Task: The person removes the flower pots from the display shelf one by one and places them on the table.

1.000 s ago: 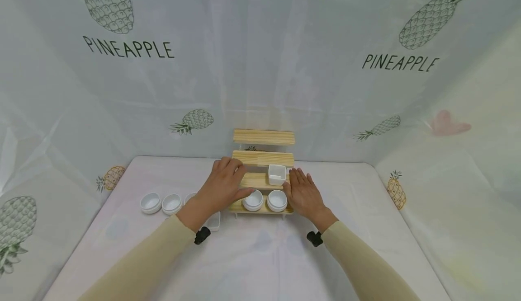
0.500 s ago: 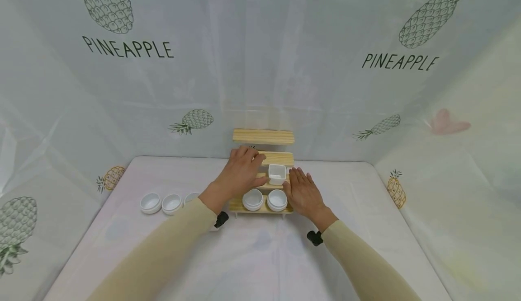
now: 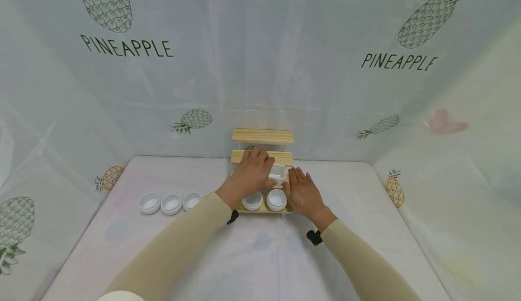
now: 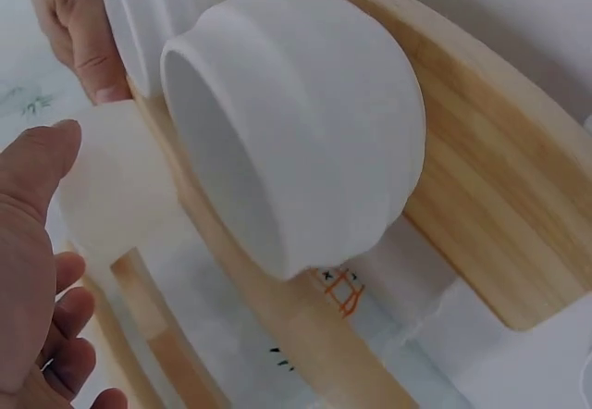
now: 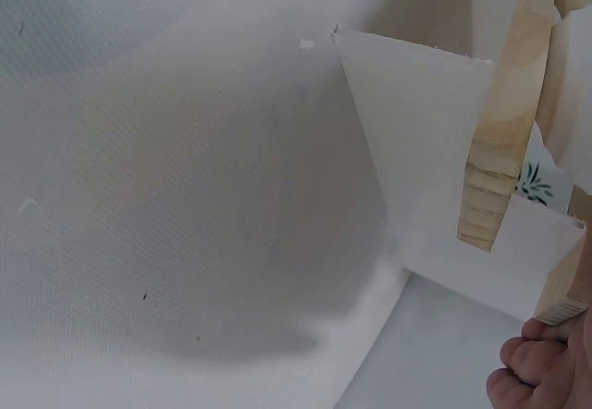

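Note:
A white square dish [image 3: 278, 171] sits on the second step of a tiered wooden stand [image 3: 262, 136]. My left hand [image 3: 253, 171] reaches over the stand at the dish's left side. In the left wrist view its thumb is right by the dish [image 4: 116, 182], and whether it touches cannot be told. My right hand [image 3: 303, 195] lies with straight fingers along the stand's right side, fingertips beside the dish. In the right wrist view, the fingers [image 5: 532, 367] meet a board's end. Two white round bowls, the left one [image 3: 252, 201] and the right one [image 3: 277, 200], stand on the lowest step.
Three white round bowls stand in a row on the table at left: one [image 3: 149, 202], another [image 3: 171, 204] and a third [image 3: 191, 200], close to the left sleeve [image 3: 175, 246]. A pineapple-printed curtain [image 3: 260, 66] rises behind the stand.
My left hand has moved right across the stand, from its left end to the square dish. The right hand has kept its place, and the dishes on the stand have not visibly moved.

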A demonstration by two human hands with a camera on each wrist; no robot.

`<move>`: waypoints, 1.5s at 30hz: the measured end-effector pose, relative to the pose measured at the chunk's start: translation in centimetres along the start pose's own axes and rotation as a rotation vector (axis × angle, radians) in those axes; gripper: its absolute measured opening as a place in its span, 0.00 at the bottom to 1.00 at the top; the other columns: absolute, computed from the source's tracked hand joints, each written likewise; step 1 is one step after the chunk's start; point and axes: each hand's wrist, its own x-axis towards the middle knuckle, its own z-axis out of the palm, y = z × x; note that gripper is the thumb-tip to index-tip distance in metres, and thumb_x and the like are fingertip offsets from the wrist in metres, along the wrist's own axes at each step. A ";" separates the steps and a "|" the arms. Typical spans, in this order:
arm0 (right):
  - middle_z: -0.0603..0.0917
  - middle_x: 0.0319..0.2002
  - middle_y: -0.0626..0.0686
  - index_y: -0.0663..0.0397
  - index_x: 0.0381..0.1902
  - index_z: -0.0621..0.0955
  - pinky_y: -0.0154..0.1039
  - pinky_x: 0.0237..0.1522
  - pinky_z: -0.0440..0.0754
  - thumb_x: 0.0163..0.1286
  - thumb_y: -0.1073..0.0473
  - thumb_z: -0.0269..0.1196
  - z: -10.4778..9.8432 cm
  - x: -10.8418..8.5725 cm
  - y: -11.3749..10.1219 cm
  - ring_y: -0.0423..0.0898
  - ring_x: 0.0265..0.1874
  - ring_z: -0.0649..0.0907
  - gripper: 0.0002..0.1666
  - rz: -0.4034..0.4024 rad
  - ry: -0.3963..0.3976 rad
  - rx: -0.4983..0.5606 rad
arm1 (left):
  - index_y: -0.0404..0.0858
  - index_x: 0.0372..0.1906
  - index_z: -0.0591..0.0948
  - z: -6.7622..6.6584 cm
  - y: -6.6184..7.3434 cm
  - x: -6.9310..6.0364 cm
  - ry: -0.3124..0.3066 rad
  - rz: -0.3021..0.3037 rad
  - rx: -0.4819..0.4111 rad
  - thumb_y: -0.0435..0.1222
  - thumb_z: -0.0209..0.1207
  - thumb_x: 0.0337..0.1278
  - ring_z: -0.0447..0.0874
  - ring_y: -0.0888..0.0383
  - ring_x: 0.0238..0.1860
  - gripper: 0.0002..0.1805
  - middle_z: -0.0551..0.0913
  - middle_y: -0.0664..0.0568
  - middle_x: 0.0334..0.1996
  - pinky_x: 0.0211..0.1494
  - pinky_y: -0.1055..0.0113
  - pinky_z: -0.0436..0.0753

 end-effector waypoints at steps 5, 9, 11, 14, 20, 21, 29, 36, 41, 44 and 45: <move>0.60 0.82 0.65 0.67 0.82 0.58 0.61 0.82 0.54 0.89 0.40 0.32 0.1 0.1 0.0 0.61 0.83 0.59 0.42 -0.006 0.006 0.003 | 0.40 0.67 0.77 0.5 0.4 0.4 -0.046 -0.029 0.012 0.65 0.64 0.64 0.70 0.46 0.60 0.40 0.77 0.46 0.59 0.63 0.50 0.71; 0.60 0.82 0.65 0.67 0.82 0.58 0.60 0.82 0.53 0.88 0.39 0.31 0.1 0.2 0.1 0.61 0.83 0.59 0.42 -0.007 0.005 -0.001 | 0.41 0.66 0.77 0.8 0.5 0.5 -0.064 -0.040 0.034 0.65 0.63 0.65 0.69 0.46 0.61 0.38 0.76 0.47 0.60 0.64 0.51 0.71; 0.60 0.82 0.65 0.67 0.82 0.58 0.60 0.82 0.53 0.88 0.39 0.31 0.1 0.2 0.1 0.61 0.83 0.59 0.42 -0.007 0.005 -0.004 | 0.41 0.66 0.77 0.8 0.5 0.6 -0.069 -0.040 0.042 0.65 0.62 0.66 0.68 0.47 0.61 0.38 0.76 0.47 0.60 0.63 0.51 0.71; 0.60 0.82 0.65 0.67 0.82 0.58 0.60 0.82 0.53 0.88 0.39 0.31 0.0 0.2 0.1 0.61 0.83 0.59 0.42 -0.007 0.002 -0.003 | 0.41 0.65 0.78 0.9 0.5 0.6 -0.074 -0.038 0.048 0.64 0.62 0.67 0.68 0.47 0.61 0.37 0.76 0.48 0.60 0.63 0.52 0.71; 0.60 0.82 0.65 0.67 0.82 0.58 0.61 0.82 0.54 0.88 0.40 0.31 0.1 0.1 0.1 0.61 0.83 0.59 0.42 -0.005 -0.001 -0.004 | 0.41 0.65 0.77 1.2 0.7 0.6 -0.083 -0.030 0.056 0.63 0.61 0.69 0.68 0.47 0.61 0.35 0.76 0.48 0.59 0.64 0.52 0.70; 0.60 0.82 0.65 0.67 0.82 0.58 0.61 0.82 0.54 0.88 0.40 0.31 0.1 0.1 0.1 0.61 0.83 0.59 0.42 -0.004 0.001 -0.004 | 0.41 0.65 0.77 1.2 0.7 0.6 -0.081 -0.029 0.058 0.63 0.61 0.69 0.68 0.47 0.61 0.35 0.76 0.48 0.59 0.64 0.52 0.70; 0.63 0.81 0.66 0.67 0.81 0.59 0.62 0.81 0.56 0.89 0.42 0.33 0.2 0.0 0.0 0.62 0.82 0.61 0.40 -0.009 0.023 -0.009 | 0.40 0.66 0.77 1.3 0.9 0.4 -0.046 -0.015 0.033 0.62 0.64 0.67 0.68 0.46 0.61 0.36 0.76 0.47 0.59 0.64 0.51 0.70; 0.63 0.81 0.66 0.67 0.82 0.59 0.62 0.81 0.56 0.88 0.43 0.34 0.1 0.0 0.1 0.62 0.82 0.60 0.39 -0.008 0.031 -0.005 | 0.39 0.63 0.76 1.0 0.9 0.4 0.010 0.011 0.021 0.59 0.68 0.64 0.70 0.46 0.59 0.36 0.76 0.46 0.57 0.62 0.51 0.72; 0.63 0.81 0.65 0.66 0.81 0.59 0.61 0.81 0.56 0.88 0.43 0.33 0.1 0.0 0.1 0.62 0.82 0.61 0.40 -0.005 0.031 0.007 | 0.38 0.64 0.75 0.8 0.9 0.4 0.011 0.015 0.023 0.60 0.67 0.65 0.70 0.46 0.58 0.36 0.76 0.46 0.57 0.63 0.51 0.72; 0.64 0.80 0.65 0.66 0.81 0.60 0.61 0.81 0.56 0.88 0.43 0.33 0.2 0.0 0.1 0.62 0.82 0.61 0.39 -0.006 0.037 0.009 | 0.39 0.64 0.75 0.8 0.9 0.4 0.023 0.021 0.022 0.61 0.67 0.64 0.70 0.46 0.57 0.36 0.75 0.47 0.57 0.62 0.52 0.72; 0.64 0.80 0.65 0.66 0.81 0.60 0.62 0.81 0.56 0.88 0.43 0.33 0.2 0.1 0.1 0.62 0.82 0.61 0.39 -0.006 0.040 0.009 | 0.39 0.63 0.75 0.9 0.8 0.4 0.029 0.025 0.021 0.61 0.67 0.64 0.70 0.46 0.57 0.36 0.75 0.47 0.56 0.62 0.52 0.72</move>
